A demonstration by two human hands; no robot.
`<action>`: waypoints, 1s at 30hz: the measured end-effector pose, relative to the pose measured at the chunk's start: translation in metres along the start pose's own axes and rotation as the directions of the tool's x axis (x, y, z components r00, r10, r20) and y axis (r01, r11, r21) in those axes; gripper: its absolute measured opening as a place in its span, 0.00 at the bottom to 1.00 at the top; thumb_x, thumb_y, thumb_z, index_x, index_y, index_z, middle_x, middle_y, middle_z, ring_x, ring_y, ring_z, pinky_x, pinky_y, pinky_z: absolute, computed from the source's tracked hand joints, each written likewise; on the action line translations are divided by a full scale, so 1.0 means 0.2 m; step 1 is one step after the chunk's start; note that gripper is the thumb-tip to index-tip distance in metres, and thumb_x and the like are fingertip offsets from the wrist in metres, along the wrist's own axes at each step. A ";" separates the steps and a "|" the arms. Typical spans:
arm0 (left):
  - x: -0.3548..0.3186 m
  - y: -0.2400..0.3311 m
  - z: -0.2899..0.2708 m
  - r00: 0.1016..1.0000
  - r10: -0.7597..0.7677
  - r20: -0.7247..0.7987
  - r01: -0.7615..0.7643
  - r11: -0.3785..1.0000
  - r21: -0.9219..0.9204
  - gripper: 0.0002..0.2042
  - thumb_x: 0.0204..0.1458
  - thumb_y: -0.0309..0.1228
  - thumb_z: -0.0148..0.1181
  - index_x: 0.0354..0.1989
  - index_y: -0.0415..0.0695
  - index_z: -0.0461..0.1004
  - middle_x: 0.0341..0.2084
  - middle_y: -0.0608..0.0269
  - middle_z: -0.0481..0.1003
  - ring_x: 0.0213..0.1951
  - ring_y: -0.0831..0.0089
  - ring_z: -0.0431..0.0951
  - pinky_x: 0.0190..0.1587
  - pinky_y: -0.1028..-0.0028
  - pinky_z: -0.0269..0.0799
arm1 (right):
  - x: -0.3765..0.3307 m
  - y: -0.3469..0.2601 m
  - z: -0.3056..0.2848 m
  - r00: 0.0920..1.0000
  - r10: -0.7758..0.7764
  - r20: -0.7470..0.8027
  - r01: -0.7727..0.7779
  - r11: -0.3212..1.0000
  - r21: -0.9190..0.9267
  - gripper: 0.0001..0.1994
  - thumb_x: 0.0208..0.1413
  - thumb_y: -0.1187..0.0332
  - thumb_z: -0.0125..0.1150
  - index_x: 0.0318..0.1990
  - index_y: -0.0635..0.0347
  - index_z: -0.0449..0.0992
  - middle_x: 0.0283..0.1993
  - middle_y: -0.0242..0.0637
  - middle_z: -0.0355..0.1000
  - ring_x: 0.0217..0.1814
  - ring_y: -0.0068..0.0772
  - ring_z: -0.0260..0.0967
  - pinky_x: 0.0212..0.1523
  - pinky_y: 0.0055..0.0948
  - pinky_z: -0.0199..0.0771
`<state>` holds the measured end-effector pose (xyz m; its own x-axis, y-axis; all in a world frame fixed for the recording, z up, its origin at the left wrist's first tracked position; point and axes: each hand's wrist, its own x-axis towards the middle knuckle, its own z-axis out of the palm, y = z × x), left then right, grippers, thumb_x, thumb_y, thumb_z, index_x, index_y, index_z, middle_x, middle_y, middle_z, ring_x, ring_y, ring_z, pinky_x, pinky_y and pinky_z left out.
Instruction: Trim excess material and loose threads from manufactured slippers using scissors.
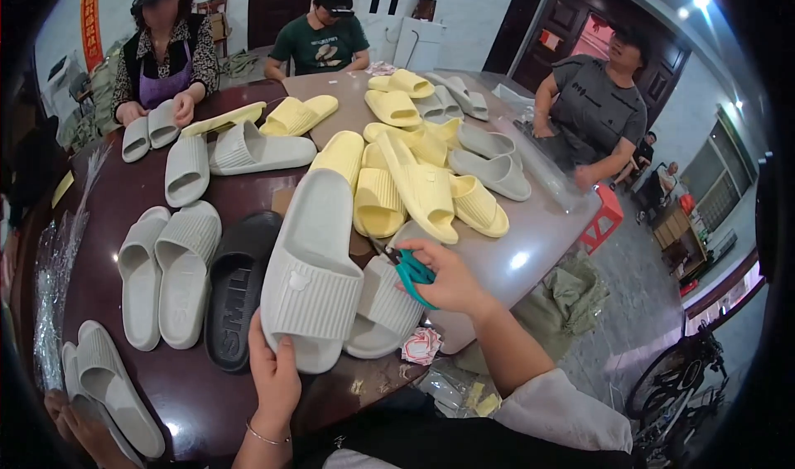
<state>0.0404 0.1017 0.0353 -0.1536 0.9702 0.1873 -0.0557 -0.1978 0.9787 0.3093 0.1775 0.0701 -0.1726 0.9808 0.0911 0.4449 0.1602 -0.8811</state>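
My left hand [276, 378] grips the toe end of a light grey slide sandal [313, 291], its thumb at the toe opening and the heel pointing away from me. This sandal has a ribbed strap with a small raised emblem. In my right hand [451, 280] is a pair of nippers [413, 277] with teal handles, held just right of the sandal. Their dark jaws point away to the left, above a second grey slide sandal [383, 312] partly hidden behind the first. A black slide sandal [240, 291] lies sole up to the left.
Several yellow sandals [418, 179] are piled mid-table, with grey sandals [170, 274] at left. Co-workers sit around the table [199, 386]; one holds grey sandals [149, 129], and another person's hand [74, 419] is at lower left. A crumpled paper [421, 346] lies by the near edge.
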 end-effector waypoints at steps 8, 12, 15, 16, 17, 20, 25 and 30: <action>0.04 0.03 0.01 0.990 -0.009 -0.144 0.001 0.998 -0.056 0.24 0.56 0.23 0.43 0.63 0.37 0.52 0.57 0.55 0.61 0.57 0.69 0.62 0.60 0.71 0.55 | 0.01 -0.06 -0.03 0.988 -0.020 0.151 -0.014 0.975 0.220 0.27 0.45 0.80 0.64 0.55 0.57 0.64 0.43 0.34 0.73 0.46 0.21 0.68 0.47 0.24 0.69; 0.06 0.04 -0.01 0.987 -0.073 -0.143 0.037 0.970 -0.239 0.29 0.51 0.21 0.45 0.65 0.40 0.50 0.58 0.55 0.60 0.58 0.67 0.62 0.61 0.70 0.54 | 0.01 -0.08 0.03 0.959 -0.167 0.229 0.100 0.955 0.279 0.27 0.47 0.81 0.60 0.57 0.56 0.63 0.45 0.34 0.72 0.48 0.25 0.68 0.50 0.25 0.68; 0.06 0.09 0.02 0.986 -0.094 -0.139 0.049 0.954 -0.295 0.33 0.46 0.20 0.46 0.65 0.41 0.50 0.59 0.54 0.59 0.59 0.66 0.61 0.61 0.69 0.53 | 0.04 -0.14 0.11 0.923 -0.225 0.311 0.152 0.958 0.243 0.30 0.48 0.82 0.57 0.61 0.55 0.59 0.48 0.35 0.70 0.50 0.25 0.67 0.50 0.25 0.68; 0.06 0.10 0.03 0.984 -0.084 -0.157 0.037 0.959 -0.281 0.35 0.43 0.19 0.47 0.66 0.41 0.50 0.60 0.54 0.59 0.59 0.65 0.61 0.61 0.69 0.53 | 0.04 -0.13 0.13 0.927 -0.219 0.304 0.149 0.960 0.239 0.30 0.48 0.82 0.57 0.61 0.55 0.59 0.48 0.35 0.70 0.50 0.25 0.67 0.50 0.25 0.68; 0.07 0.11 0.04 0.981 -0.074 -0.177 0.024 0.963 -0.267 0.37 0.40 0.19 0.47 0.66 0.41 0.49 0.60 0.54 0.59 0.59 0.65 0.61 0.62 0.68 0.53 | 0.05 -0.11 0.14 0.935 -0.225 0.275 0.154 0.954 0.256 0.32 0.48 0.82 0.56 0.62 0.54 0.57 0.49 0.34 0.69 0.50 0.25 0.67 0.50 0.25 0.68; 0.07 0.10 0.05 0.984 -0.102 -0.148 0.067 0.972 -0.224 0.38 0.37 0.19 0.46 0.66 0.41 0.50 0.60 0.54 0.59 0.59 0.65 0.62 0.62 0.68 0.53 | 0.05 -0.09 0.16 0.945 -0.239 0.222 0.169 0.941 0.293 0.35 0.48 0.82 0.55 0.65 0.53 0.53 0.51 0.34 0.67 0.50 0.25 0.66 0.51 0.26 0.67; 0.07 0.08 0.03 0.983 -0.105 -0.152 0.067 0.969 -0.237 0.38 0.36 0.18 0.45 0.65 0.41 0.51 0.59 0.55 0.60 0.59 0.64 0.62 0.61 0.69 0.53 | 0.04 -0.12 0.19 0.934 -0.134 0.332 0.009 0.936 0.352 0.39 0.48 0.82 0.55 0.67 0.51 0.47 0.50 0.34 0.65 0.46 0.24 0.64 0.49 0.25 0.67; 0.09 0.08 0.01 0.980 -0.120 -0.160 0.078 0.966 -0.246 0.39 0.35 0.18 0.44 0.65 0.41 0.51 0.59 0.55 0.60 0.59 0.64 0.62 0.61 0.69 0.53 | 0.10 -0.14 0.21 0.902 -0.139 0.409 -0.037 0.919 0.393 0.40 0.47 0.83 0.56 0.68 0.50 0.46 0.43 0.32 0.67 0.41 0.22 0.64 0.46 0.25 0.68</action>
<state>0.0393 0.1171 0.0551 -0.3017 0.9520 0.0523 -0.3090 -0.1495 0.9392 0.2572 0.1889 0.0774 -0.5766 0.8169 0.0150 0.0693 0.0672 -0.9953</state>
